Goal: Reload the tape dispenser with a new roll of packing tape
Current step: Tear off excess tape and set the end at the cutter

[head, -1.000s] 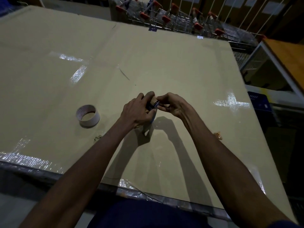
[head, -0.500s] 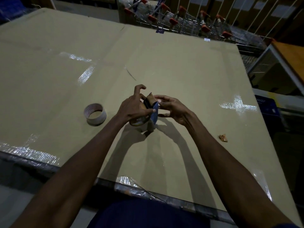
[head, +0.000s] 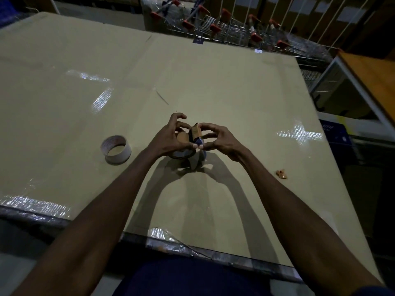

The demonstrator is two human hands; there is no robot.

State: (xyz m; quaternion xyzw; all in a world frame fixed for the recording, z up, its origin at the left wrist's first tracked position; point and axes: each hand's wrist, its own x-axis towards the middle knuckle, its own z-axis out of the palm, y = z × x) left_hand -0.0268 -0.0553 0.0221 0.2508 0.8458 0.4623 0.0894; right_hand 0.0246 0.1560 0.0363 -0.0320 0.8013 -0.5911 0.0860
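Above the tan cardboard-covered bench (head: pixel 213 86), the left hand (head: pixel 168 139) is steadying the small blue tape dispenser (head: pixel 197 142) with its brown tape roll (head: pixel 181 138), while the right hand (head: pixel 215 138) is pinching the brown strip, probably to thread it; the empty white cardboard core (head: pixel 116 148) is lying discarded well to the left.

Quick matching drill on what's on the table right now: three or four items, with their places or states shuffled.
Things:
1. empty tape core
2. tape dispenser
3. brown scrap
4. shopping carts

Places:
A. beyond the table's far edge
B. held between left hand and right hand
C. lying on the table, left of the hands
D. on the table, right of the right forearm

Pairs: 1-C, 2-B, 3-D, 4-A
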